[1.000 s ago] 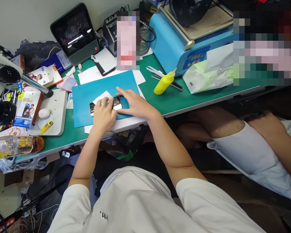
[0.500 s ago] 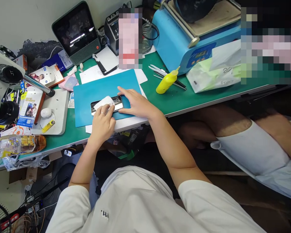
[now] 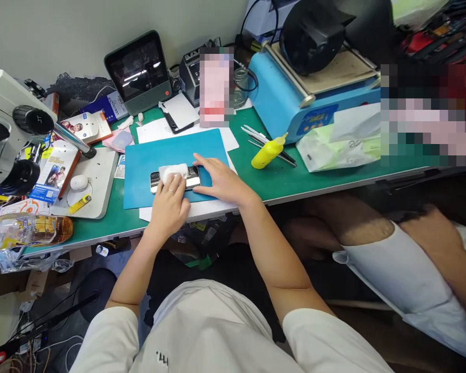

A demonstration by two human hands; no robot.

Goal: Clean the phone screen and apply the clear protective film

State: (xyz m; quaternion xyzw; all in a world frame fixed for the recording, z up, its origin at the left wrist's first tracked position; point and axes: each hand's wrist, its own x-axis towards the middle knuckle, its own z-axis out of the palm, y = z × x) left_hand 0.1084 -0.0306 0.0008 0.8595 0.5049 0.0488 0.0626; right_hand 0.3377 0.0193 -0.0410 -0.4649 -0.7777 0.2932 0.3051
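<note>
A phone [image 3: 193, 178] with a dark, shiny face lies lengthwise on a blue mat [image 3: 140, 150]. My left hand [image 3: 170, 204], wearing a ring, presses a folded white wipe [image 3: 173, 170] onto the phone with its fingertips. Part of the phone is covered by the wipe and those fingers. At the phone's right end, my right hand [image 3: 223, 179] steadies it, thumb on the near edge and fingers on the far edge.
Right of the mat lie a yellow squeeze bottle [image 3: 269, 152], tweezers and a wipes packet [image 3: 337, 140], before a blue machine [image 3: 279, 103]. A microscope [image 3: 34, 122], boxes and a drink bottle [image 3: 31, 230] crowd the left. Another person's leg [image 3: 365, 223] is at the right.
My left hand and the wipe have shifted over the phone, and the wipe is now more bunched under the fingers. The right hand keeps its place at the phone's end. The camera view has tilted upward.
</note>
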